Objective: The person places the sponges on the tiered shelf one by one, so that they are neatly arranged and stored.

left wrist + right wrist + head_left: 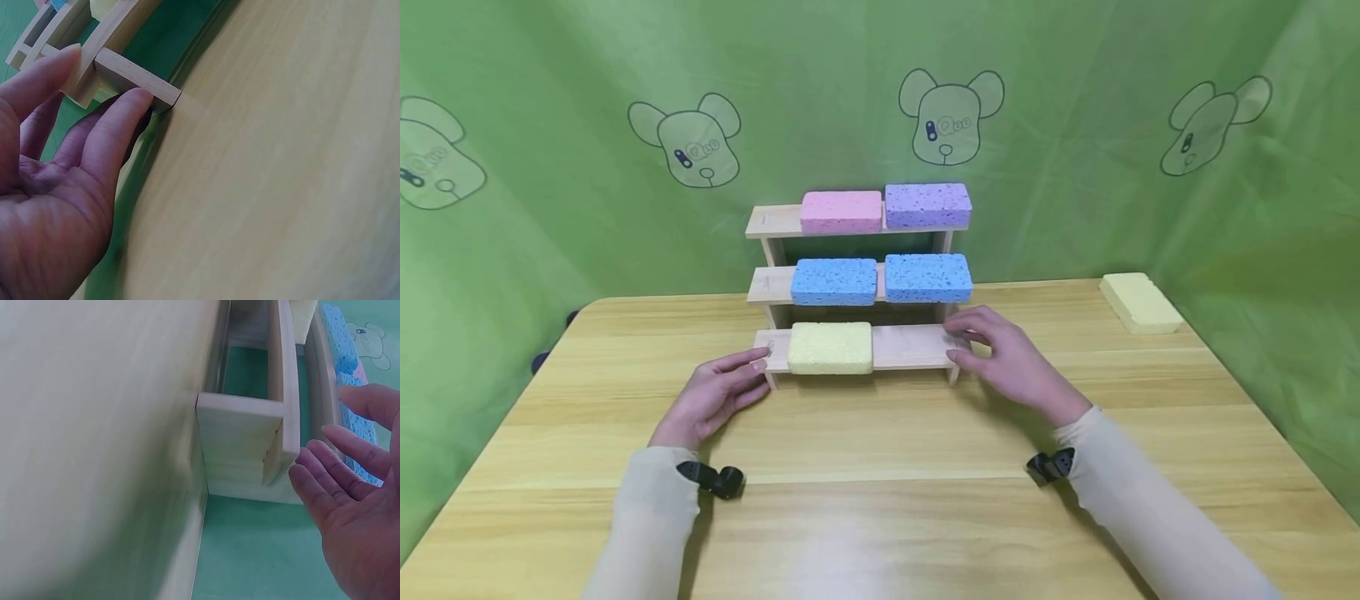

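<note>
A three-tier wooden display shelf (913,347) stands at the table's back. My left hand (718,396) grips the left end of its lowest board; in the left wrist view a wooden leg (140,78) is under the fingertips. At the right end my right hand (1018,358) is spread with relaxed fingers, fingertips right at the board's end in the right wrist view. A pale yellow sponge (831,348) lies on the lowest board. Two sponges, one blue (833,281) and another blue (928,277), sit on the middle board, with a pink sponge (841,212) and a purple sponge (927,205) on top.
Another pale yellow sponge (1140,303) lies on the wooden table (865,500) at the back right. Behind and to the right hangs a green curtain (820,100) with bear-head prints. Small black cameras (718,481) are worn at both wrists.
</note>
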Tool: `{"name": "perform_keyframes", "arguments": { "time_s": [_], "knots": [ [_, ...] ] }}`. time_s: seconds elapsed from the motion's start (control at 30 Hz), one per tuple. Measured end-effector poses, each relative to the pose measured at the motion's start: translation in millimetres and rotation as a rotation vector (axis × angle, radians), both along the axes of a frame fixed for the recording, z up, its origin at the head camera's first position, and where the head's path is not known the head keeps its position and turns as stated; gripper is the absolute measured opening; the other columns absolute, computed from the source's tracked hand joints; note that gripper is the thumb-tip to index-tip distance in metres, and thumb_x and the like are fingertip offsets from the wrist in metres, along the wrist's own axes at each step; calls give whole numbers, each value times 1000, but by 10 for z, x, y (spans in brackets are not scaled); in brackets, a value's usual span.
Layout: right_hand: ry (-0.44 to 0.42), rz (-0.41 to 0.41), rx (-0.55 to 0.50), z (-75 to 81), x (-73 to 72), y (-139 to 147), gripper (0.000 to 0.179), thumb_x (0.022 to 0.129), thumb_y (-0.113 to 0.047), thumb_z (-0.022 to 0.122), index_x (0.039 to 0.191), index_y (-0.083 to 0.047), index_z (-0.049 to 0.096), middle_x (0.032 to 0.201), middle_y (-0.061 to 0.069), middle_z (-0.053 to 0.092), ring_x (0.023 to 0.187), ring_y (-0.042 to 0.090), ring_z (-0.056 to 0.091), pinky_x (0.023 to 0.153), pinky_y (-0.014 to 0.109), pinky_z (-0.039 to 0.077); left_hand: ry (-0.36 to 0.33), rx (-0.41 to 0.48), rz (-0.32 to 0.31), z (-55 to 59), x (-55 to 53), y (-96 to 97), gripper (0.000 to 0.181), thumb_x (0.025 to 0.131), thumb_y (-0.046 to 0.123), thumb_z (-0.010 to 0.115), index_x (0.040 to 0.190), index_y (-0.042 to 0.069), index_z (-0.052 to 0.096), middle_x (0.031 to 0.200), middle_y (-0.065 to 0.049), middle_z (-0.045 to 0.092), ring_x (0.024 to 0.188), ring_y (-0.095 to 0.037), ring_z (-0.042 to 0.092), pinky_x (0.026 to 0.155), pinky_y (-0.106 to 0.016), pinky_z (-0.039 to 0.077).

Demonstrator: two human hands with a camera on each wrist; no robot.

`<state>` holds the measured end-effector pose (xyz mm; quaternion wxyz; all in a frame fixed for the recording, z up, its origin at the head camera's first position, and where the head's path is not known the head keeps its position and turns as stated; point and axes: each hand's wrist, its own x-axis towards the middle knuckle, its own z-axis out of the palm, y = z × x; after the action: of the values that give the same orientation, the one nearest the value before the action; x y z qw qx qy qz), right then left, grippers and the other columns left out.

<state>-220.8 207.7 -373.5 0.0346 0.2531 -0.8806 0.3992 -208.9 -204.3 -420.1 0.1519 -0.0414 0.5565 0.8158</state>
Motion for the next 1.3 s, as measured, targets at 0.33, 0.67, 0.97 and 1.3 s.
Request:
{"name": "perform_keyframes", "arguments": {
  "time_s": [0.33,0.67,0.97,1.3],
  "knots": [
    [13,-30,-21,-15,-12,190,36,92,-7,69,125,3,59,129,12,54,122,32,50,109,49,41,2,0,-4,-4,-8,-2,31,94,0,64,125,2,65,148,-24,35,109,-22,63,102,-38,48],
    [12,-85,-31,-42,1,402,41,93,-8,68,130,4,54,127,16,54,121,37,51,108,51,41,0,-20,-7,3,-5,-10,39,94,1,64,132,-2,58,148,-25,36,110,-23,63,102,-37,48],
    [3,-123,-39,-59,44,561,45,95,-13,67,133,5,52,130,22,52,122,39,49,107,56,40,0,-21,-2,-3,9,-8,33,94,1,64,127,2,63,147,-23,37,110,-23,63,101,-38,49],
    [44,-199,-33,-58,104,849,46,94,-10,68,133,7,52,127,22,52,121,41,48,105,58,39,-3,-15,-2,-18,-4,-21,30,94,1,64,124,5,66,147,-22,38,112,-24,62,102,-38,49]
  ]
}}
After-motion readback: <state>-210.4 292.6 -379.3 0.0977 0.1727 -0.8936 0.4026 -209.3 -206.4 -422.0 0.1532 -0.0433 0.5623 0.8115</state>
